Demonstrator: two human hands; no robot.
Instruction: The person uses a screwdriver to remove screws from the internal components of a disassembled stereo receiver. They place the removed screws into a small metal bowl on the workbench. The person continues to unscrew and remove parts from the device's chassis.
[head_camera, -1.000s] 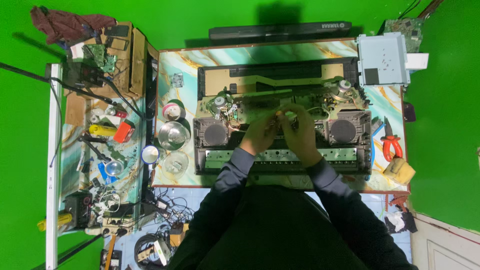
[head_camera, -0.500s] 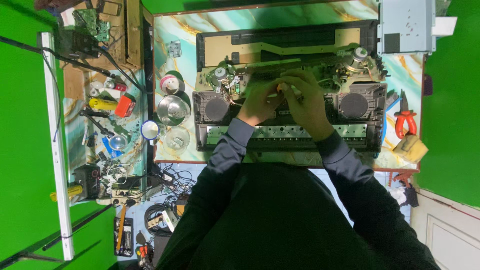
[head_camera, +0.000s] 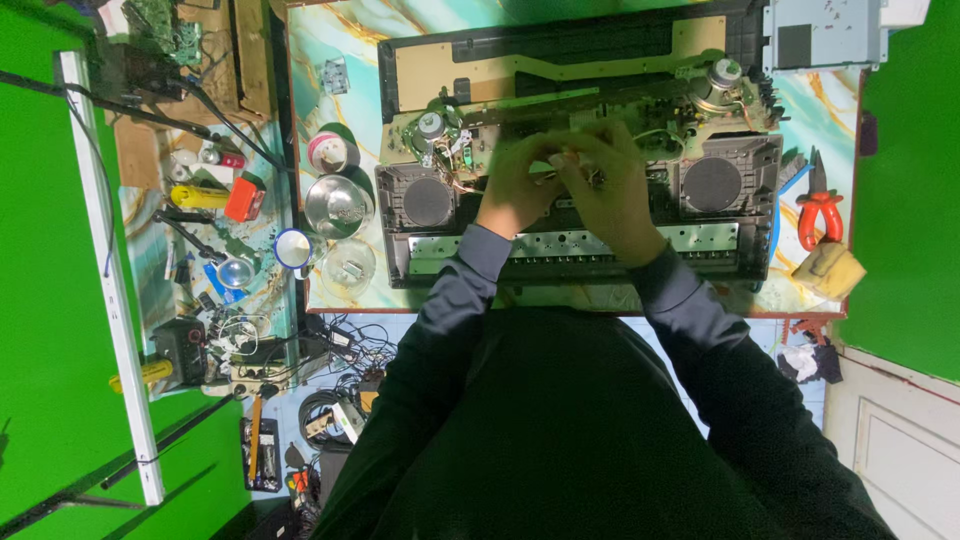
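Lying crosswise under hands (head_camera: 570, 185): stereo chassis (head_camera: 575, 215)

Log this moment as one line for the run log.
left hand: on opened stereo chassis, centre | right hand: beside it, pinching small pale part | grip state: unclear, blurred | red pliers: on table, untouched

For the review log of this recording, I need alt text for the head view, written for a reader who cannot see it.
Seen from above, a person's left hand and right hand meet over the middle of an opened electronic device with two round speakers on a marbled table. Metal bowls sit at its left, red-handled pliers at its right.
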